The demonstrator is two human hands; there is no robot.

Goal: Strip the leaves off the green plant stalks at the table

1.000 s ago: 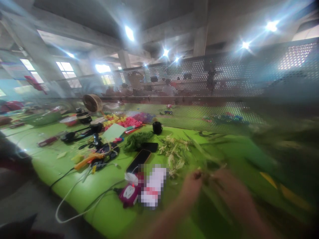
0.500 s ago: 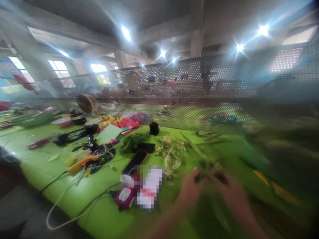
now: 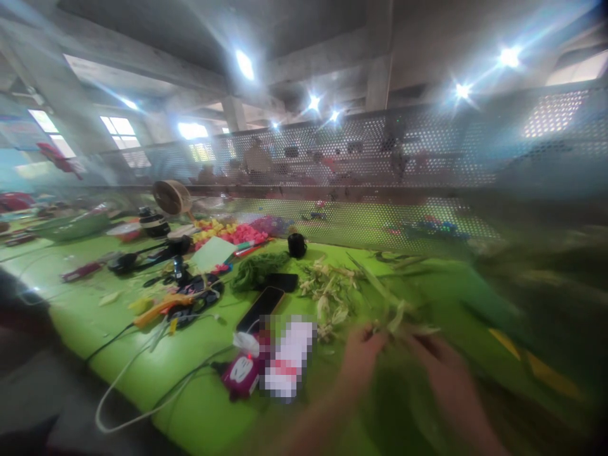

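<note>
Both my hands meet low in the picture over the bright green table. My left hand and my right hand are closed in a pinch on a pale green leafy sprig held between them. The hands are blurred. Just beyond them lies a loose pile of pale leaves and stems. Left of my left hand sit a dark phone and a magenta gadget with a cable.
Further left are an orange tool, black cables, a green card, pink and yellow bits, a small fan and a black cup. A perforated metal screen runs along the back; people sit behind it.
My hands have shifted slightly and the sprig now stands up more between the fingers. The view has swayed a little.
</note>
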